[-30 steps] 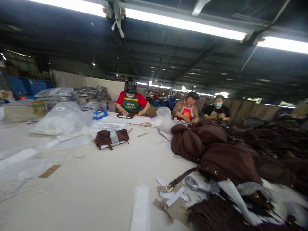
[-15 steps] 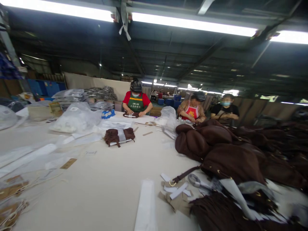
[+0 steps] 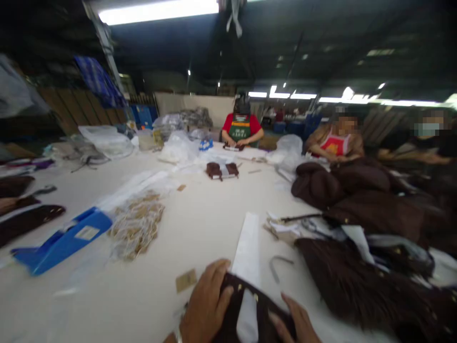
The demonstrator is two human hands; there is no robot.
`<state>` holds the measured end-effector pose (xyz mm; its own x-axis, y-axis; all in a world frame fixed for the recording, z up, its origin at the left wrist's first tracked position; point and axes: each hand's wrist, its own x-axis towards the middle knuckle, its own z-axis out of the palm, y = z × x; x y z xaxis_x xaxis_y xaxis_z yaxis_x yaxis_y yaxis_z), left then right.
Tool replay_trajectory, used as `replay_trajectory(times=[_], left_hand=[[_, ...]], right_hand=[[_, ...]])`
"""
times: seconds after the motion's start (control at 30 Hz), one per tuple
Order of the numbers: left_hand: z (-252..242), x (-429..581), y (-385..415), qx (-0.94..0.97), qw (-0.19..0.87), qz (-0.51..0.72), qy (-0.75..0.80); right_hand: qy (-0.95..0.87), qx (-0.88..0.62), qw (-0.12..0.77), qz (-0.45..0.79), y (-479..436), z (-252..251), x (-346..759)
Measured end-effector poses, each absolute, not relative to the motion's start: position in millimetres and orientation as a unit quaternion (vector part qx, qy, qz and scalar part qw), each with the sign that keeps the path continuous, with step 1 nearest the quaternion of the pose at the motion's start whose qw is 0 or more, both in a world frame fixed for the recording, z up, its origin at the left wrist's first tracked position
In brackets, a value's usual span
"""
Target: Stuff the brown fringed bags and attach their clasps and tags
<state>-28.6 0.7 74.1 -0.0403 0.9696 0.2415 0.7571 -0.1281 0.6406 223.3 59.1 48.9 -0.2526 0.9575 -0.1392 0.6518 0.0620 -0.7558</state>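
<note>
A dark brown bag (image 3: 266,305) with small gold-coloured studs lies at the table's near edge, partly cut off by the bottom of the view. A white strip (image 3: 247,314) rests on top of it. My left hand (image 3: 207,302) holds the bag's left side, thumb over it and fingers along the upper edge. On the bag's right side is my right hand (image 3: 298,319), its fingers apart and slightly blurred. Beyond the bag a long white paper strip (image 3: 248,245) lies on the table.
Brown bags (image 3: 385,200) are heaped at right. A blue tape dispenser (image 3: 67,238) and a pile of tags with strings (image 3: 137,224) lie at left. A wrapped brown bundle (image 3: 222,170) sits mid-table. Co-workers (image 3: 243,126) work across the table.
The view has swung left and down, bringing in the blue dispenser and the tag pile. Both my hands and the brown bag now show at the bottom; they were out of view before.
</note>
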Motion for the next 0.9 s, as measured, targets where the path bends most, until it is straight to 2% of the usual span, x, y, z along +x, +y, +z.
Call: replay_trajectory(times=[0.27, 0.5, 0.67, 0.8, 0.9], left_hand=[[45.4, -23.4, -90.6, 0.65, 0.17, 0.274, 0.688], [16.7, 2.8, -96.1, 0.674, 0.052, 0.215, 0.705], [33.9, 14.3, -98.1, 0.67, 0.006, 0.181, 0.72], [54.8, 14.1, -99.1, 0.73, -0.021, 0.145, 0.668], [56.7, 13.9, -101.0, 0.769, -0.049, 0.131, 0.623]], right_hand=[[-0.716, -0.586, 0.186, 0.331, 53.7, 16.6, 219.6], [-0.778, -0.565, 0.181, 0.209, 69.3, 16.5, 202.7], [-0.845, -0.508, 0.16, 0.049, 59.5, 42.7, 194.4], [-0.875, -0.441, 0.191, 0.05, 46.8, 58.5, 180.1], [-0.897, -0.383, 0.216, 0.047, 40.3, 50.4, 173.0]])
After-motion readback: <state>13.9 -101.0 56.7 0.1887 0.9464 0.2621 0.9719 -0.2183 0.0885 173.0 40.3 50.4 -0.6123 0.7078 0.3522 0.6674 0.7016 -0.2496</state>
